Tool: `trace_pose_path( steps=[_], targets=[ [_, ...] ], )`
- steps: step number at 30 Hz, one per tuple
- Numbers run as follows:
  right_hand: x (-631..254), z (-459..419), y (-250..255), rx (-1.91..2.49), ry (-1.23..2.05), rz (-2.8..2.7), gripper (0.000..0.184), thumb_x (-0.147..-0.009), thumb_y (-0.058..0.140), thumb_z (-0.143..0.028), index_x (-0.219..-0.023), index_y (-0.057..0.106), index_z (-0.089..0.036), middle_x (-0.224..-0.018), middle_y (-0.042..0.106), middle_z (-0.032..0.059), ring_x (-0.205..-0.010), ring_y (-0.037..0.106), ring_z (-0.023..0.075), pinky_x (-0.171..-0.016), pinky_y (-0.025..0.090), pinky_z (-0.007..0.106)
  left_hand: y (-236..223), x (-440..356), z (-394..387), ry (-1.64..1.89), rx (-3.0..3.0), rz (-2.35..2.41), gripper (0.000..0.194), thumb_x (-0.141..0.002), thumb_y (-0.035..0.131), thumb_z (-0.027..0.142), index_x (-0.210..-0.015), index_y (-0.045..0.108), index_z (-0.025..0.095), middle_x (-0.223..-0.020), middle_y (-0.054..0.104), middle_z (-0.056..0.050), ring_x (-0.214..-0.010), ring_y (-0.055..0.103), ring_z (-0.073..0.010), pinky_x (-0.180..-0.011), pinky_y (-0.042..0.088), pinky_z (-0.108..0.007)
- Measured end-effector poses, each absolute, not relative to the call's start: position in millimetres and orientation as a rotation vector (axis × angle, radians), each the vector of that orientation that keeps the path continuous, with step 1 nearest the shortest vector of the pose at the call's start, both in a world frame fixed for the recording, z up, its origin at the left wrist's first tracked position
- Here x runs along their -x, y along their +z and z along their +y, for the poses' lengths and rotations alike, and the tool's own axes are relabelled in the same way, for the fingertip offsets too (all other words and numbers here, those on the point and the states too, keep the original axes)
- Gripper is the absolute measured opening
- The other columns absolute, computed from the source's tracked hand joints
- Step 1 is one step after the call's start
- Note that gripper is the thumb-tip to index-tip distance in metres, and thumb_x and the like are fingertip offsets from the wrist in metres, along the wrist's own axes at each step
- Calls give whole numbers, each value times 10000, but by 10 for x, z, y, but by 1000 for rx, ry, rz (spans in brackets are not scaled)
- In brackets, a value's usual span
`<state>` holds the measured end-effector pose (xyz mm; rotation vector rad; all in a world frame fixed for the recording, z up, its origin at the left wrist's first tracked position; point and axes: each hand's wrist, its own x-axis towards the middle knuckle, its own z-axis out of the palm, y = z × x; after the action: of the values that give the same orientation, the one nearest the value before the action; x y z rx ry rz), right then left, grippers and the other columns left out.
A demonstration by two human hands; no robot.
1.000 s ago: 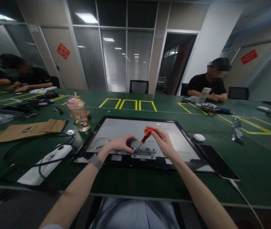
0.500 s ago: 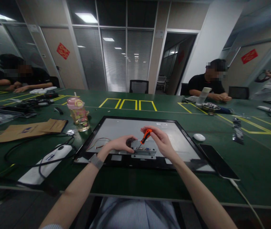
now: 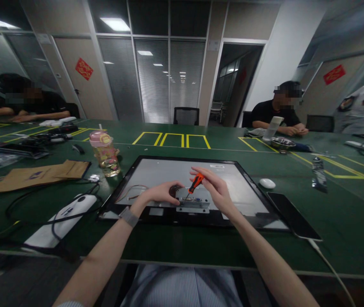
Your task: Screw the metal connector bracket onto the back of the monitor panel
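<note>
My right hand (image 3: 216, 187) holds an orange and black screwdriver (image 3: 196, 183), its handle between thumb and fingers. The shaft slants down to the left, and its tip meets a small circuit board on a silver metal bracket (image 3: 197, 209). At the bracket's left end, my left hand (image 3: 164, 192) is curled, with the thumb against the metal and the fingers behind it. A dark rounded part (image 3: 174, 190) shows between that thumb and forefinger. Beneath everything lies a display panel (image 3: 242, 187), grey-backed with a black frame.
To the left are a pink-lidded bottle (image 3: 105, 153), a brown paper envelope (image 3: 41, 175) and a white power strip (image 3: 62, 221) with black cables. On the right lie a phone (image 3: 293, 216) with its cable and a white oval case (image 3: 267, 183). Co-workers sit across the table.
My right hand's fingers have straightened and spread slightly on the screwdriver handle, which has shifted a little. My left hand stays at the bracket. A person at far right has moved.
</note>
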<state>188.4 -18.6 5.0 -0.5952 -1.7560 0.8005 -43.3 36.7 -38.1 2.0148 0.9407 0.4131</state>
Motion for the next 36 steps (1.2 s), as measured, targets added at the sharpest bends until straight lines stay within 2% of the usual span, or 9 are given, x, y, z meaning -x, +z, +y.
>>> trace_pose_path(
  steps=[3,7,12,15,20,25,28,33,36],
  targets=[
    [-1879,-168,17,616,773,-1728,332,-913,523,-314,-1236,602,-309,-1068,648,66,-937,647,205,-831,564,409,-363,430,356,405,-2006,933,655,-634,762,331,-1226,513,203,-1073,583,-35,-869,544,-193,-776,434,-314],
    [-1888,-147,-1,718,520,-1693,227,-820,663,-310,-1039,714,-280,-911,607,56,-800,617,183,-745,569,356,-358,428,350,405,-2009,946,653,-635,769,342,-1226,523,213,-1080,585,-42,-900,547,-204,-790,427,-319],
    [-1892,-179,40,599,819,-1743,338,-931,486,-321,-1253,589,-307,-1217,581,81,-1038,627,219,-896,541,413,-380,433,365,422,-2020,946,649,-626,774,344,-1214,530,214,-1112,586,-50,-917,553,-212,-798,425,-321],
    [-1870,-163,17,626,843,-1698,360,-906,539,-307,-1264,576,-319,-1121,636,60,-978,647,200,-871,558,403,-379,433,365,406,-2018,949,666,-635,769,348,-1235,513,211,-1105,582,-53,-867,544,-196,-759,423,-311],
    [-1864,-144,-5,732,498,-1674,215,-808,676,-286,-1019,720,-274,-886,616,46,-775,613,174,-699,564,328,-354,425,356,394,-2015,931,653,-646,764,322,-1232,506,196,-1063,569,-41,-831,519,-173,-732,415,-293],
    [-1891,-210,36,597,642,-1802,316,-939,466,-262,-1212,624,-286,-1089,633,81,-947,640,210,-857,537,410,-373,429,373,407,-2043,914,642,-653,759,338,-1226,506,195,-1021,562,-29,-785,499,-156,-703,402,-279],
    [-1880,-209,17,573,771,-1787,346,-941,468,-267,-1269,574,-304,-1116,640,69,-986,642,207,-861,546,406,-390,435,379,415,-2054,894,626,-649,757,336,-1209,513,198,-1013,553,-19,-786,490,-153,-696,398,-271],
    [-1839,-161,-31,643,634,-1682,181,-797,695,-255,-977,712,-259,-917,599,45,-830,605,171,-737,546,315,-381,428,364,413,-2019,912,627,-653,750,328,-1212,507,182,-921,547,1,-751,486,-148,-672,400,-270],
    [-1826,-158,-23,622,679,-1611,91,-786,703,-274,-871,709,-242,-848,553,29,-777,577,157,-678,534,288,-374,423,361,396,-2005,942,643,-646,756,313,-1224,504,186,-949,556,-5,-761,497,-151,-680,404,-275]
  ],
)
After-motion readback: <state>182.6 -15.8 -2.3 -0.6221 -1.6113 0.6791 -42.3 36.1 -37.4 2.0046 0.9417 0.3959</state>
